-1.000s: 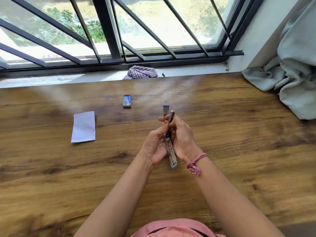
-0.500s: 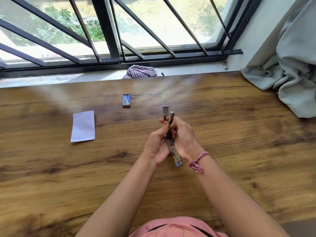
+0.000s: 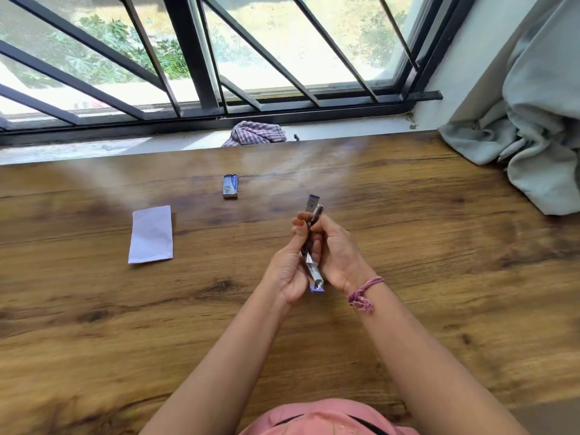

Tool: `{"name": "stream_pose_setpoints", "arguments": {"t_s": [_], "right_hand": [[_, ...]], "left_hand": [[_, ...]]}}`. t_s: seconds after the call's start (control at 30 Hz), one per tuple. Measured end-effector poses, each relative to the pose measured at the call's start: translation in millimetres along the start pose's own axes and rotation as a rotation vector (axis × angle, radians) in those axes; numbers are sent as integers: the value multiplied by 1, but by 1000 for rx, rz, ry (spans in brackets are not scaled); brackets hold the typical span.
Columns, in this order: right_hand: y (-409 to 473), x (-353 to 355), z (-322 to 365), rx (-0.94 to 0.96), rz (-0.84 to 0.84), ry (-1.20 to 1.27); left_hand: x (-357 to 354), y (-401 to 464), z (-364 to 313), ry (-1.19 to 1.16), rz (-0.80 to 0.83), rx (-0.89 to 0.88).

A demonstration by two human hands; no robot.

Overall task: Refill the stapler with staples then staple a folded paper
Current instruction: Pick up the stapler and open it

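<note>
I hold the small metal stapler with blue ends (image 3: 314,246) up off the wooden tabletop (image 3: 439,262), near its middle, with both hands curled round it: my left hand (image 3: 287,271) grips it from the left with the thumb lying up along its side, and my right hand (image 3: 337,255) wraps it from the right, fingers curled round the upper part. The stapler is swung open, its two arms splayed apart at the far tip, so I judge that I am in the refill step, seating staples in the channel; whether a strip is already in I cannot tell, as my fingers hide it. The small blue staple box (image 3: 230,186) lies toward the far edge, well apart from my hands, and the white folded paper (image 3: 151,235) lies flat toward the left, untouched. Next I would need to press the two arms together until they click, then reach left for the paper. Against half a second ago, the near blue end of the stapler has swung back a little toward my left palm, and the grip of both hands is unchanged; box and paper lie as they did.
</note>
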State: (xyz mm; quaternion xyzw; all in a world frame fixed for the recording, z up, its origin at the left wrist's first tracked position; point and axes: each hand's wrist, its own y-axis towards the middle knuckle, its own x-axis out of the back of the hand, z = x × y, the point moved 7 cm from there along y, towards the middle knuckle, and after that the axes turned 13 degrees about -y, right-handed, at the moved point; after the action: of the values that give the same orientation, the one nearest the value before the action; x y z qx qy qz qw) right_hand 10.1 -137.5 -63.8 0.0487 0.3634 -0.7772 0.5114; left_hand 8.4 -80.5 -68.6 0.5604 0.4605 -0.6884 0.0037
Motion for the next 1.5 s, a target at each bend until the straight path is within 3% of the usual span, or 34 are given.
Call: {"name": "stream_pose_setpoints", "arguments": {"t_s": [0.1, 0.23, 0.57, 0.8, 1.23, 1.5], "right_hand": [[4, 2, 0, 10, 10, 3], [3, -1, 4, 39, 24, -89], [-6, -6, 16, 119, 10, -258], [-9, -9, 16, 166, -29, -330], [-15, -8, 25, 165, 45, -285], [-16, -9, 24, 115, -39, -218]], "left_hand": [[-4, 0, -7, 90, 22, -87], [-10, -5, -14, 152, 90, -44], [-9, -3, -14, -66, 92, 120], [-10, -3, -14, 14, 99, 121], [-18, -8, -11, 31, 155, 190], [-19, -10, -10, 24, 149, 187]]}}
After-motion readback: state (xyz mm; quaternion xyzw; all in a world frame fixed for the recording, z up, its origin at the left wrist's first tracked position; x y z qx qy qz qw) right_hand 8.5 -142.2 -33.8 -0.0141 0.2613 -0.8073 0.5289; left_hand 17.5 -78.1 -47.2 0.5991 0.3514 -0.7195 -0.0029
